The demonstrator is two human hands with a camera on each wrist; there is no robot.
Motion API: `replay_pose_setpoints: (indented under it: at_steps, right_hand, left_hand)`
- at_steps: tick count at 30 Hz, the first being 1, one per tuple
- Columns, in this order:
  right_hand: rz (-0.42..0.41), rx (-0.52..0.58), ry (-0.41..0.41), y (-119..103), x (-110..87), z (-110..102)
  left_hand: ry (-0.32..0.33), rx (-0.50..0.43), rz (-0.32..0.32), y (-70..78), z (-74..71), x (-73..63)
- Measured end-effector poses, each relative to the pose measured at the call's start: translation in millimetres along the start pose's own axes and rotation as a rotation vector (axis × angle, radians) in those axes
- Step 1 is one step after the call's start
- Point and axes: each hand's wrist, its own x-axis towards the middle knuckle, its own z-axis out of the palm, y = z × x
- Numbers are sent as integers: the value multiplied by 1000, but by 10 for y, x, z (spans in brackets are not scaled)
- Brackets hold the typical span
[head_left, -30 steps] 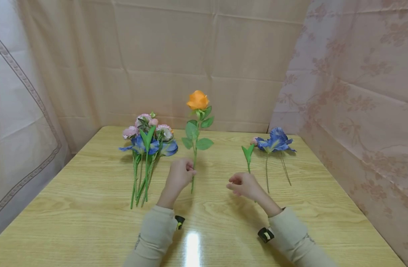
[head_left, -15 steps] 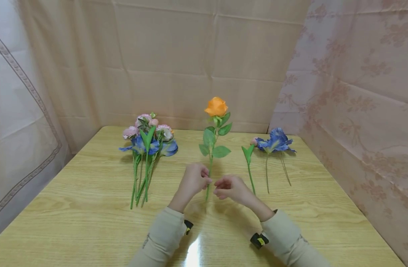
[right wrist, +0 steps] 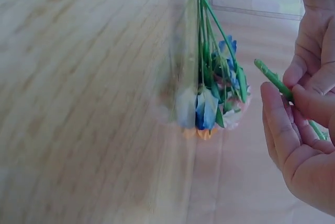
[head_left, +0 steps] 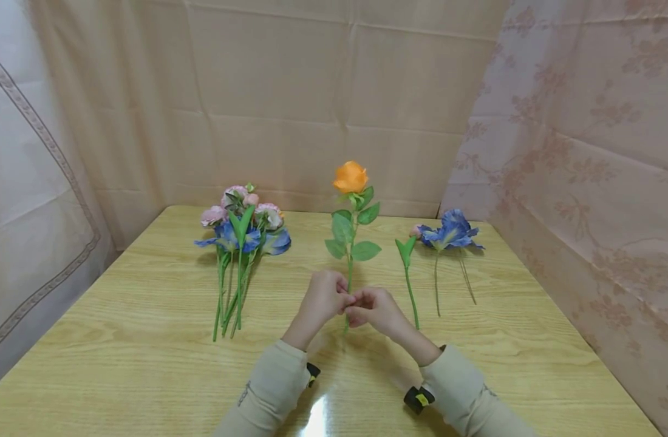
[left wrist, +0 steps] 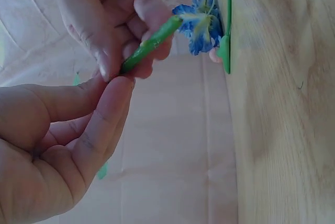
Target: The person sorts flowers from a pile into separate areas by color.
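Note:
An orange rose (head_left: 350,176) with green leaves stands upright above the middle of the wooden table (head_left: 148,340). My left hand (head_left: 340,298) pinches its green stem (left wrist: 152,43) between thumb and forefinger. My right hand (head_left: 356,307) meets it from the right and pinches the same stem (right wrist: 282,90) just beside it. In the left wrist view the left hand (left wrist: 112,80) is at the lower left and the right hand's fingers (left wrist: 144,14) curl round the stem above. The right hand (right wrist: 285,114) fills the right edge of its wrist view.
A bunch of pink and blue flowers (head_left: 241,227) lies on the table's left side, also the bunch (right wrist: 214,98) in the right wrist view. A blue flower (head_left: 450,230) and a leafy green stem (head_left: 407,267) lie at the right. Cloth walls enclose the table on three sides.
My left hand carried the rose rightward to the table's middle. My right hand moved left from near the leafy stem and took hold of the rose stem.

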Motion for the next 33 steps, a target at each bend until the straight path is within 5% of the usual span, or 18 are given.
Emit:
replay_pose_setpoints:
  at_steps: [13,33]
  right_hand:
    - [106,-52,70,-10,11,-53]
    - [430,-140,128,220,196,-225]
  left_hand:
    - [32,108,63,-30,-5,-19]
    - [2,190,52,-56,-5,-18]
